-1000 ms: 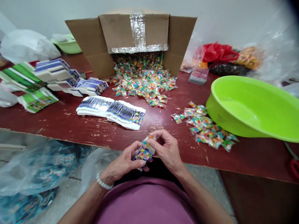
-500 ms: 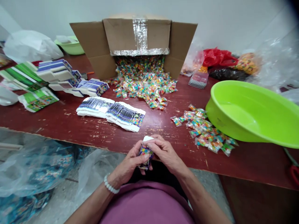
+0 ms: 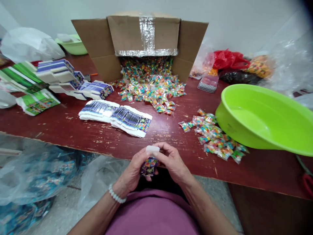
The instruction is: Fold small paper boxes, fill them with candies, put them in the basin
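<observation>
Close to my body, at the table's front edge, I hold a small purple printed box (image 3: pixel 148 167) with a white top flap. My left hand (image 3: pixel 135 168) is wrapped round its left side. My right hand (image 3: pixel 172 161) grips it at the upper right, thumb by the flap; some of its fingers are hidden behind. Beyond my hands lies a fanned row of flat purple boxes (image 3: pixel 130 118) with white edges. Small clear packets of colourful candy (image 3: pixel 151 86) spill from a cardboard box (image 3: pixel 144 36), and another pile of candy packets (image 3: pixel 217 138) lies to the right.
A large lime-green basin (image 3: pixel 266 120) stands on the right of the red table (image 3: pixel 176 143). Stacks of purple boxes (image 3: pixel 94 90) and green boxes (image 3: pixel 40 101) are at the left. Plastic bags with blue packages (image 3: pixel 46 173) lie below on the floor. Red scissor handles (image 3: pixel 307 182) show far right.
The purple box has turned so its front and white flap face me more. My right thumb has shifted down beside the flap, and my left thumb no longer lies across the front.
</observation>
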A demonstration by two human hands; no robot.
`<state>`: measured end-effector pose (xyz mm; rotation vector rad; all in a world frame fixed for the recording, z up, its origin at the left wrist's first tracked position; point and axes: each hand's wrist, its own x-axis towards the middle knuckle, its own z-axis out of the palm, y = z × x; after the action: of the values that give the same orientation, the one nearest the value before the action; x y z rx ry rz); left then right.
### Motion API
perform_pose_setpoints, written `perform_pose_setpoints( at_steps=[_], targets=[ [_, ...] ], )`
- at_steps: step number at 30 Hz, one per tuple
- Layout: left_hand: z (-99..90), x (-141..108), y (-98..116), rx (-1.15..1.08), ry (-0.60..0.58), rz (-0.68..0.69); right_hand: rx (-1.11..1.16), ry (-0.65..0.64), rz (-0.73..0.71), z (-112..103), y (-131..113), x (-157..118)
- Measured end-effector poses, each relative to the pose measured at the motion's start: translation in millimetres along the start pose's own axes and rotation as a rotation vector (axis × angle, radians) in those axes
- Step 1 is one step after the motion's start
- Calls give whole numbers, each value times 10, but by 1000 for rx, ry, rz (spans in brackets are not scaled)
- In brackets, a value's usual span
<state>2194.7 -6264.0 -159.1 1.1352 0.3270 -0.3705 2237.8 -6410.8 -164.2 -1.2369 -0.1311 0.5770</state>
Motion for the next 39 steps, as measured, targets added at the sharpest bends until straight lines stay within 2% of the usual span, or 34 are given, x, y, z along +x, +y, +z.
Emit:
perform_pose_setpoints(
  at_steps=[3, 5, 6, 7, 9, 13, 16, 18, 21, 26, 34, 36, 39],
  targets=[
    [-4, 7, 18, -34, 5, -58, -296, 106, -265, -47, -22, 23],
    [-10, 21, 24, -113, -25, -137, -454, 34, -424, -107, -50, 34],
    [-11, 30, 21, -154, -51, -176, -496, -23, -458, -135, -61, 38],
    [-11, 41, 14, -188, -79, -206, -510, -64, -456, -157, -66, 40],
    [-3, 61, -6, -209, -106, -217, -449, -71, -363, -175, -58, 45],
    [30, 76, -35, -75, -10, -106, -190, -4, -64, -128, -12, 61],
    [50, 59, -29, -18, 5, -90, -69, 6, 35, -82, -17, 80],
    [51, 45, -18, 0, -8, -90, -41, 28, 55, -59, -31, 88],
    [34, 37, -4, -35, -2, -113, -114, 82, 15, -28, -35, 78],
    [-14, 64, 12, -176, -20, -144, -133, 31, -27, 21, -14, 30],
    [21, 67, 4, -93, 7, -94, -103, 55, 43, -30, 2, 106],
    [25, 74, -1, -97, -11, -92, -77, 52, 63, -40, 3, 134],
    [0, 90, -9, -188, -77, -164, -131, 51, 7, -37, 11, 147]
  ],
)
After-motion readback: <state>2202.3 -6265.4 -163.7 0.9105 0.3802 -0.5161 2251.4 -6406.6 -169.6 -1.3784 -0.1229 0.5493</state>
